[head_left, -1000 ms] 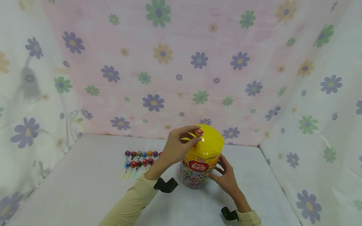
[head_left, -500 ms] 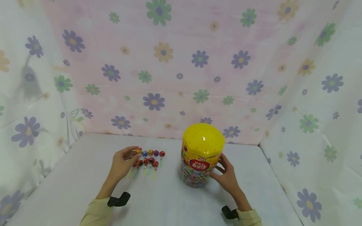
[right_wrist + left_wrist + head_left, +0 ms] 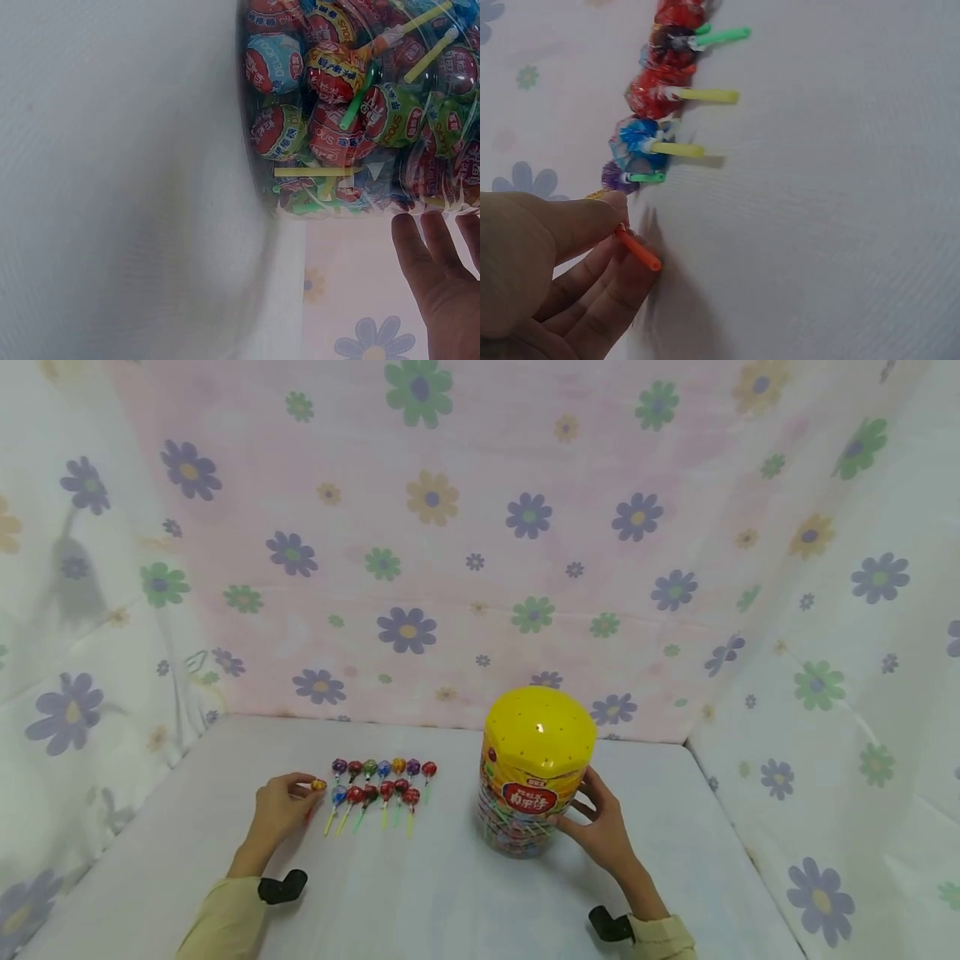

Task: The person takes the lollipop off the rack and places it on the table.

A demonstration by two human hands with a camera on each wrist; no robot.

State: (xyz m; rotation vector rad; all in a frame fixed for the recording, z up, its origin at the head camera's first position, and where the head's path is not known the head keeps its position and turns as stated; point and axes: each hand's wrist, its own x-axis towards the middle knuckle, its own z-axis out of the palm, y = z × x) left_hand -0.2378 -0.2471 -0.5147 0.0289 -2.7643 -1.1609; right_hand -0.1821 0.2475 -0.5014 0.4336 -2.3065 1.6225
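Note:
My left hand (image 3: 273, 817) is at the left end of two rows of lollipops, close over the table. Between thumb and fingers it pinches a lollipop (image 3: 318, 785) with a yellow wrapped head; its orange stick (image 3: 639, 250) points down from the fingertips in the left wrist view. A clear jar of lollipops (image 3: 536, 735) with a big yellow lid stands upright right of the middle. My right hand (image 3: 602, 833) holds the jar's right side, thumb in front and fingers behind. Through the jar's wall (image 3: 339, 142) many wrapped lollipops show in the right wrist view.
The back row (image 3: 384, 768) and front row (image 3: 387, 789) of lollipops lie left of the jar, front sticks pointing toward me. A white cloth covers the table (image 3: 450, 910). Flowered curtains (image 3: 480, 527) enclose the back and both sides.
My left hand has gone from the jar's lid leftward and down, past the rows to their left end, with the lollipop in its fingers. The right hand stays on the jar.

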